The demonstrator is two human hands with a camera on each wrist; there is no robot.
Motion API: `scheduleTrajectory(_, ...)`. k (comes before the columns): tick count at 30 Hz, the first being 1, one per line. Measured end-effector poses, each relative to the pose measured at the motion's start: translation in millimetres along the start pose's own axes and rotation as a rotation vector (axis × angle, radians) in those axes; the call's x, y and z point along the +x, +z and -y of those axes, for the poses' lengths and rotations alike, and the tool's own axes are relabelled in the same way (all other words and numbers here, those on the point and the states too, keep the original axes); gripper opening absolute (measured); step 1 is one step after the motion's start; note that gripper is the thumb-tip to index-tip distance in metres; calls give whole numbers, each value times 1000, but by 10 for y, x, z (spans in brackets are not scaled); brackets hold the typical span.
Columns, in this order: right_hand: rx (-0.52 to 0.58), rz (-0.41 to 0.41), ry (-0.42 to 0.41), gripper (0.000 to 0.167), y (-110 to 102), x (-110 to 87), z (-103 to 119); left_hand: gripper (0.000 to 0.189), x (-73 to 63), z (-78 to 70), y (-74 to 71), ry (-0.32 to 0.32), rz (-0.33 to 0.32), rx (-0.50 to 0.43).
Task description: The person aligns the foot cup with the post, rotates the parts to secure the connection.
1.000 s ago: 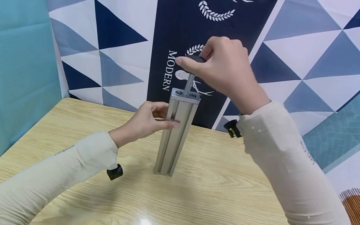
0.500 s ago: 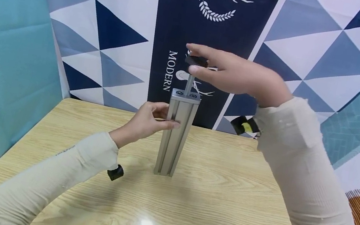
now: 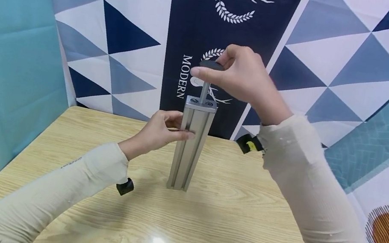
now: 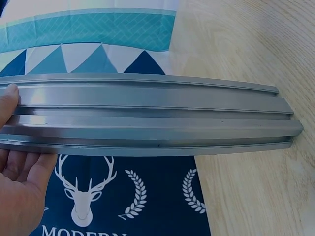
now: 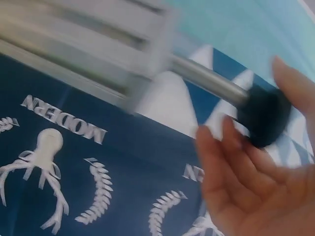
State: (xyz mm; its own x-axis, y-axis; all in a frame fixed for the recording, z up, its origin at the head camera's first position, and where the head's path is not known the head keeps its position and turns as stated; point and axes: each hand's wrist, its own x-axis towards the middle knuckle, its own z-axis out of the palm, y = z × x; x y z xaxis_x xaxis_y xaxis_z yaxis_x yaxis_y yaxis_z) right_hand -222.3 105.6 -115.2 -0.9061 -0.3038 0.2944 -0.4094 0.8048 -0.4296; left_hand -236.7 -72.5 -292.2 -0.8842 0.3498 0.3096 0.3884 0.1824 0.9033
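- Standing on end on the table [image 3: 240, 216], roughly upright, the silver profile [image 3: 187, 155] was the landmark; metal rod [image 3: 205, 91] rose from its top, black knob [image 3: 211, 65] capping it.
- Left hand [image 3: 160, 127]: grasped the profile's upper part from its left, thumb across the front face.
- Right hand [image 3: 244, 71]: above the profile, thumb and fingers curled around the knob; firmness of that hold couldn't be told, right wrist view blurred.
- Risk: tall, narrow shape on a small foot; a sideways push on the knob could have tipped it if the left hand's hold was loose.
- Risk: twisting the knob could have spun the whole profile, smooth metal slipping against the thumb.
- Risk: uneven pull might have bound the rod; thread couldn't be made out.
- Materials: profile looked like brushed aluminium, long straight grooves down its faces; flat end plate [image 3: 200, 108] on top, round recessed fasteners either side of the rod.
- Knob: matt black, disc-like, probably plastic or rubber. Rod: plain round metal.
- Below the profile, pale wood grain, glossy; behind it, printed cloth [image 3: 234, 28], triangles and antlers.
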Motion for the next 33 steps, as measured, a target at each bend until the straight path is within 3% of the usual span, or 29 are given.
scheduleTrajectory(5,-12,-141,32,65,142,-34,-13,30,3,0,-2,2,8,-1)
scheduleTrajectory(8,-33,-137,34,68,147,-49,-6,30,6,-2,-2,5,10,-2)
scheduleTrajectory(13,-74,33,16,78,29,-62,-6,30,3,2,-6,5,0,-4)
scheduleTrajectory(20,-76,395,-247,63,-230,-13,-115,29,0,1,-2,-3,0,7)
scheduleTrajectory(24,-81,474,-308,55,-299,35,-145,30,5,3,-10,5,0,2)
scheduleTrajectory(27,-60,410,-283,52,-285,54,-130,30,5,4,-16,0,-1,4)
scheduleTrajectory(33,-131,26,-107,56,-73,33,-41,32,0,13,-25,-4,4,-1)
